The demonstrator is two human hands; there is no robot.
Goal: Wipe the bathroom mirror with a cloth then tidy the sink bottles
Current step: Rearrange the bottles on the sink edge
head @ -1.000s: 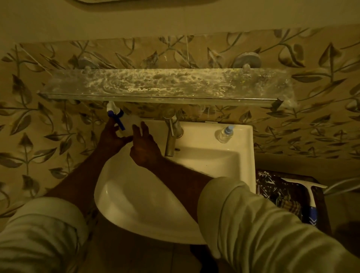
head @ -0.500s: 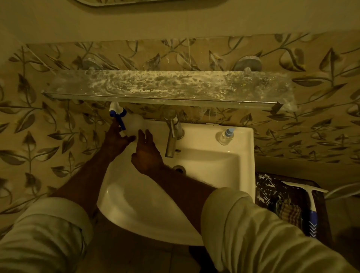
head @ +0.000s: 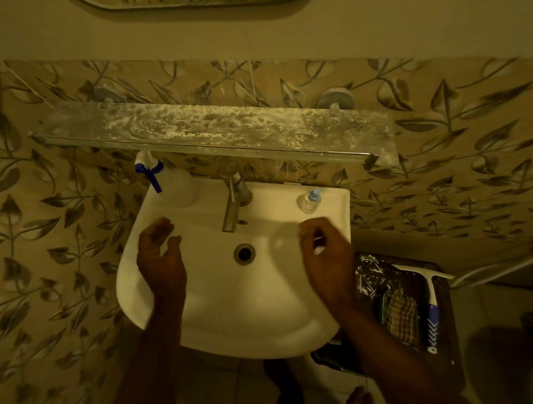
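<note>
A white spray bottle (head: 177, 187) with a blue trigger stands on the back left corner of the white sink (head: 219, 311). A small clear bottle (head: 309, 201) with a light blue cap stands on the back right corner. My left hand (head: 160, 255) hovers over the sink's left side, fingers apart and holding nothing. My right hand (head: 326, 253) hovers over the right side just in front of the small bottle, fingers curled loosely and apart, nothing in it. The mirror's lower edge (head: 190, 3) shows at the top.
A stained glass shelf (head: 213, 129) juts out above the tap (head: 232, 207). To the right of the sink a dark patterned tray (head: 372, 276) holds a checked cloth (head: 402, 317) and a squeegee (head: 431, 302). Leaf-patterned tiles cover the wall.
Both hands let go of the spray bottle at the back left and drew back. My right hand swung across to the sink's right side near the small bottle.
</note>
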